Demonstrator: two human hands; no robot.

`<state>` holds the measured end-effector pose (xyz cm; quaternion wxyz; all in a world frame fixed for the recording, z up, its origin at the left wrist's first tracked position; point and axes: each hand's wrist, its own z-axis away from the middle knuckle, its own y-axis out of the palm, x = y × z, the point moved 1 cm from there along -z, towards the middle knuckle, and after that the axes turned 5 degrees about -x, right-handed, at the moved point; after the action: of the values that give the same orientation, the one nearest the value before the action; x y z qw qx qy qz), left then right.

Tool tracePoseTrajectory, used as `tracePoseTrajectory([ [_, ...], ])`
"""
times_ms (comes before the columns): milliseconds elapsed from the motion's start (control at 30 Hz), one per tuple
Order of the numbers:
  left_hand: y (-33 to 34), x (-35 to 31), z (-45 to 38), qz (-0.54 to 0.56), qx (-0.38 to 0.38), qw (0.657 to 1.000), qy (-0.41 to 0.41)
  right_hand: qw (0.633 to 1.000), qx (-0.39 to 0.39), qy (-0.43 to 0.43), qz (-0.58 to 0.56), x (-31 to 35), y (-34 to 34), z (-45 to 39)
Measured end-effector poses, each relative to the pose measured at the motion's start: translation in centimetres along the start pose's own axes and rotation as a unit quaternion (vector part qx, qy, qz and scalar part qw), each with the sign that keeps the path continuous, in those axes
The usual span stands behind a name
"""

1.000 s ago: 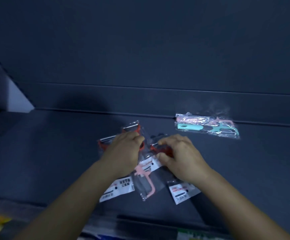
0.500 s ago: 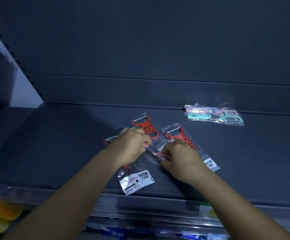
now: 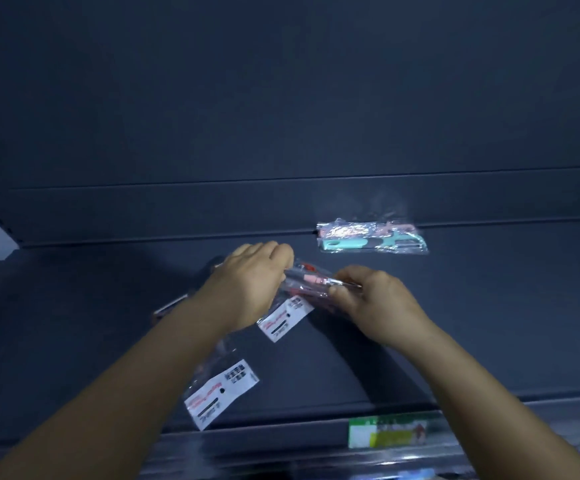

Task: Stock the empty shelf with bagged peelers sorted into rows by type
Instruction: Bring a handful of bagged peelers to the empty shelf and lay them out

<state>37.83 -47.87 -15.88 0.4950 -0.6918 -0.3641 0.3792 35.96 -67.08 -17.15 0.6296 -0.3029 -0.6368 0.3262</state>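
Stock at shelf, listed from front edge to back wall.

Price label (image 3: 387, 433): green and white strip on the front lip of the shelf (image 3: 489, 323), nearest the viewer, blurred.

Bagged peeler, loose (image 3: 221, 393): clear sleeve with white printed header card, lying at a slant near the front edge, partly under the left forearm. Its contents are hidden by the arm.

Bundle of bagged peelers (image 3: 302, 289): several clear sleeves with red and pink tools inside, one white header card hanging below. Lifted at mid-shelf between both hands. Left hand (image 3: 247, 285) has its fingers curled round the left end of the bundle; right hand (image 3: 375, 306) pinches the right end between thumb and fingertips. How many bags it holds cannot be told.

Pair of bagged peelers (image 3: 371, 237): one pink, one teal, lying flat side by side against the back wall, well apart from the hands, to their right.

Handling note, as judgement: the bags look light; the film is probably slick and crinkly, so stacked sleeves may slide over one another. The tool inside is stiff, with a blade at the head. Best held by the stiff handle through the film, or by the header card.
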Motion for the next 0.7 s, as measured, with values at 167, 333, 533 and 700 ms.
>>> tracePoseTrajectory([
  [167,2.0,-3.6,-4.8,0.043,-0.035,0.998,-0.014,0.990,-0.058,0.052,-0.117,-4.4,-3.7,-2.8],
  [333,6.1,-7.6,-11.3,0.092,-0.047,0.994,-0.039,0.981,-0.127,0.109,-0.100,-10.9,-7.0,-7.2],
  [533,8.9,-7.9,-12.3,0.061,-0.030,0.995,-0.071,0.987,-0.123,0.097,-0.042,-12.9,-5.9,-9.0],
  [700,9.8,-7.4,-12.2,0.047,-0.038,0.995,-0.084,0.992,-0.110,0.066,0.003,-13.3,-5.6,-9.6],
])
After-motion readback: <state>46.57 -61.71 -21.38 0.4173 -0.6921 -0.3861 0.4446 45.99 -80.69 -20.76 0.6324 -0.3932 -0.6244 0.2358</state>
